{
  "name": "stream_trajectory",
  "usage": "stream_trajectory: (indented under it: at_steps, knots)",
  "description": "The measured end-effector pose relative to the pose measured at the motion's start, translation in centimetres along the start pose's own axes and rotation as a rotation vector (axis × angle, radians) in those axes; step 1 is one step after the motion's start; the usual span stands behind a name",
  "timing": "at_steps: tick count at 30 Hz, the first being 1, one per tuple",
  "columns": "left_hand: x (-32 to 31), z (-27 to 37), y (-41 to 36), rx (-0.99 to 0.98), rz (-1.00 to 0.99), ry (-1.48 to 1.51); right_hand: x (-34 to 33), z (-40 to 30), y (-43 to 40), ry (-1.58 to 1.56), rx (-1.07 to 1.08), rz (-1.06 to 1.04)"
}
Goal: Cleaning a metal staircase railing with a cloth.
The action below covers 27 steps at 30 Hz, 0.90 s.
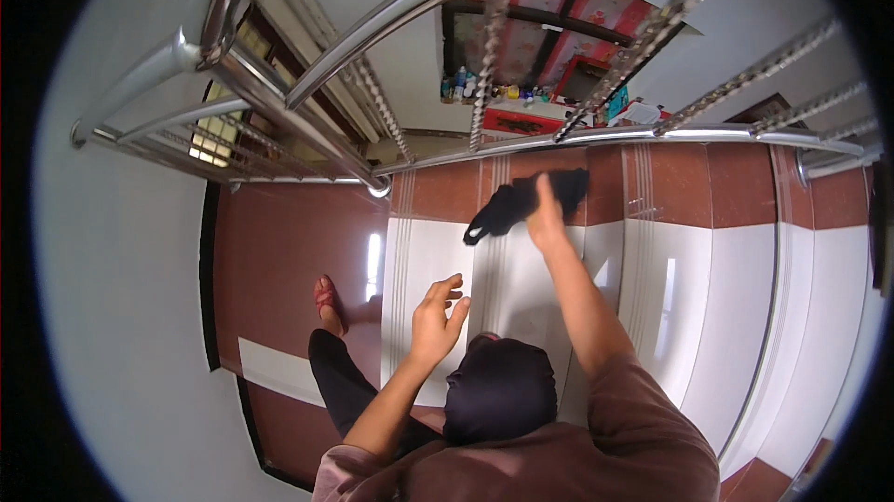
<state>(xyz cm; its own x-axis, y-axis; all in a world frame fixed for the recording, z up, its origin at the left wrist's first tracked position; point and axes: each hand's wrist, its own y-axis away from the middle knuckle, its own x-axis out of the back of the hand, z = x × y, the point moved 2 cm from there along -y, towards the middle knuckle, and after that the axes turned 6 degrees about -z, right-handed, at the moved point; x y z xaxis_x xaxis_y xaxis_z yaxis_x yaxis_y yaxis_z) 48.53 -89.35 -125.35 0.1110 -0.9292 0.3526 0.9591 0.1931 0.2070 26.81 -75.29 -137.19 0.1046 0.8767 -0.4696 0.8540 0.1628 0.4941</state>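
My right hand [547, 215] presses on a dark crumpled cloth [517, 201], with its thumb stretched over it; the other fingers are hidden or blurred, so a grip cannot be told. The cloth lies across the red-brown tile strip [447, 195] of a stair step, just inside the railing, and part of it reaches over the white tile [433, 243]. Nearer to me, my left hand [438, 324] hovers above the white tiles, fingers loosely curled and apart, holding nothing.
A steel railing [517, 147] with twisted balusters runs along the steps' far edge. Tiled steps [663, 278] continue to the right. A red-brown landing [293, 236] is at left, with one red-shod foot [325, 299] on it. Beyond the railing, bottles [461, 83] stand on a shelf.
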Motion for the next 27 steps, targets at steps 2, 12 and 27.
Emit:
stream_trajectory:
  at_steps: [2, 12, 27]
  knots:
    - [0.4, -0.4, 0.7, 0.069, -0.005, 0.000, -1.0, -1.9, -3.0, -0.288, -0.063, -0.033]
    - [1.6, -5.0, 6.0, 0.265, 0.140, 0.024, -7.8, 1.0, -6.6, -0.057, -0.135, 0.299]
    - [-1.9, -4.3, -0.6, 0.133, -0.071, -0.051, -6.3, -7.8, 1.6, 1.163, 0.392, -0.188]
